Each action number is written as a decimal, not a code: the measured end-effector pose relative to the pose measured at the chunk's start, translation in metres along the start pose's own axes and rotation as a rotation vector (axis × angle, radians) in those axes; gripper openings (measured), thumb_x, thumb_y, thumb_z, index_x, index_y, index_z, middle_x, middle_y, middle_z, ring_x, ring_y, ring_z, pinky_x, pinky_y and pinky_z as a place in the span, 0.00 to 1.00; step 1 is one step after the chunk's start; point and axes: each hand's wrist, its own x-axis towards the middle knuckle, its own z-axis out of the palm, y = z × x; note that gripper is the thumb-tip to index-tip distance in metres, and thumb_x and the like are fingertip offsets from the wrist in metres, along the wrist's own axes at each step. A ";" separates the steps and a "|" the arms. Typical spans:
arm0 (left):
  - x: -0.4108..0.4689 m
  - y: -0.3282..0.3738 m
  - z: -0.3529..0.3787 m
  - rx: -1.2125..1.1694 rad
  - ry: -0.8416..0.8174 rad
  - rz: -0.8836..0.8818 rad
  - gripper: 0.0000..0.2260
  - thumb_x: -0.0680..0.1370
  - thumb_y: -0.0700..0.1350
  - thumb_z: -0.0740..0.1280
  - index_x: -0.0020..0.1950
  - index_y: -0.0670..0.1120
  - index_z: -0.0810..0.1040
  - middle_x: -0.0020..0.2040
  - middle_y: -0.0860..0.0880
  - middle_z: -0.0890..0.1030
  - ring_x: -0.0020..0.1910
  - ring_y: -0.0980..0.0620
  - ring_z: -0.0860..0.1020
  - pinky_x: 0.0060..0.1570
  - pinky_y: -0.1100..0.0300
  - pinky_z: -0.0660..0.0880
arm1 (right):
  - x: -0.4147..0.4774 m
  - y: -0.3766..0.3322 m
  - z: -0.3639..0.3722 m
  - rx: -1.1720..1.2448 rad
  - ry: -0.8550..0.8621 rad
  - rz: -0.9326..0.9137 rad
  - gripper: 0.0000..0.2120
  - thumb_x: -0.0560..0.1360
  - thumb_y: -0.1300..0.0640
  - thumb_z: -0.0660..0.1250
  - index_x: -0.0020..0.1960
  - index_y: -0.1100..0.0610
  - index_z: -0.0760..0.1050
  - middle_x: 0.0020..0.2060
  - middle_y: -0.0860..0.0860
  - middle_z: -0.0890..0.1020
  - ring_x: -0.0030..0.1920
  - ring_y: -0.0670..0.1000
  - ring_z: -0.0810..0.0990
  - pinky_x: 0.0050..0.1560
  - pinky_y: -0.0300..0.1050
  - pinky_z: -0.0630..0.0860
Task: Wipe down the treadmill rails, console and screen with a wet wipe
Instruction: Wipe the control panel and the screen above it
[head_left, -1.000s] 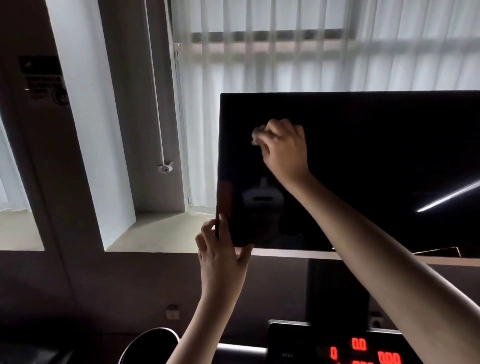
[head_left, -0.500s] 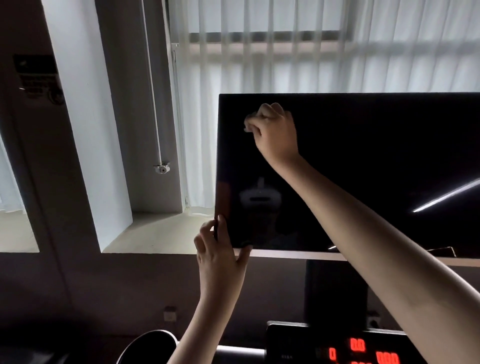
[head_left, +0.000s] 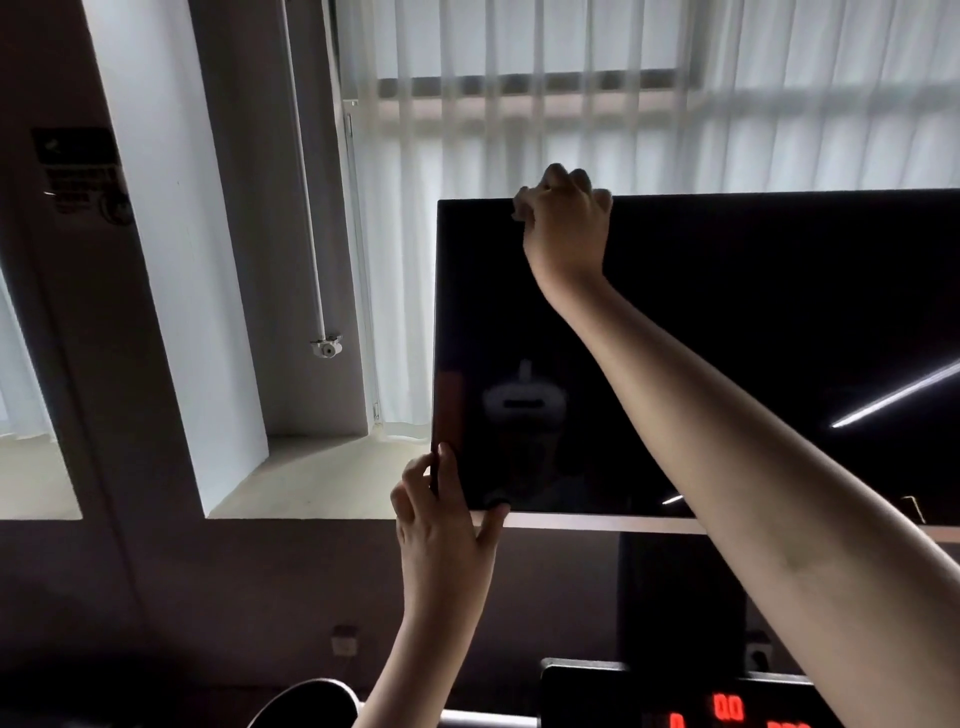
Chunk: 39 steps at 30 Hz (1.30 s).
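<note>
The treadmill's large black screen (head_left: 727, 312) fills the right half of the head view, dark and reflective. My right hand (head_left: 566, 228) is at the screen's top edge near its left corner, fingers curled over a small wet wipe (head_left: 521, 207) that shows only as a pale bit by the thumb. My left hand (head_left: 441, 525) grips the screen's lower left corner, thumb on the front and fingers behind the edge. The console (head_left: 675, 701) with red digits sits at the bottom right.
Behind the screen hang white vertical blinds (head_left: 571, 104) over a window with a sill (head_left: 311, 478). A pale wall column (head_left: 171, 260) stands at the left. A dark round object (head_left: 306, 706) is at the bottom edge.
My right hand with the wipe has slid upward from the upper part of the screen to its top edge. My left hand stays on the lower left corner.
</note>
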 end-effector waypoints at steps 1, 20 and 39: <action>0.000 0.000 0.000 0.000 0.000 0.000 0.38 0.62 0.47 0.82 0.67 0.35 0.72 0.59 0.39 0.70 0.53 0.43 0.66 0.41 0.44 0.78 | -0.003 -0.006 0.000 0.042 -0.009 -0.028 0.10 0.74 0.65 0.63 0.44 0.57 0.83 0.46 0.53 0.80 0.53 0.57 0.76 0.51 0.48 0.64; -0.001 -0.001 0.000 -0.001 -0.002 -0.004 0.38 0.62 0.47 0.82 0.67 0.35 0.72 0.59 0.39 0.70 0.53 0.43 0.66 0.41 0.43 0.78 | -0.017 0.016 -0.009 0.107 0.007 -0.047 0.08 0.72 0.65 0.66 0.41 0.57 0.83 0.42 0.55 0.80 0.49 0.60 0.78 0.48 0.48 0.66; -0.002 -0.002 0.002 0.001 0.001 -0.002 0.39 0.62 0.47 0.82 0.67 0.35 0.72 0.59 0.39 0.69 0.53 0.42 0.66 0.42 0.43 0.78 | -0.063 0.013 -0.003 0.100 0.147 -0.201 0.07 0.65 0.68 0.71 0.34 0.56 0.80 0.35 0.52 0.77 0.39 0.58 0.79 0.38 0.50 0.73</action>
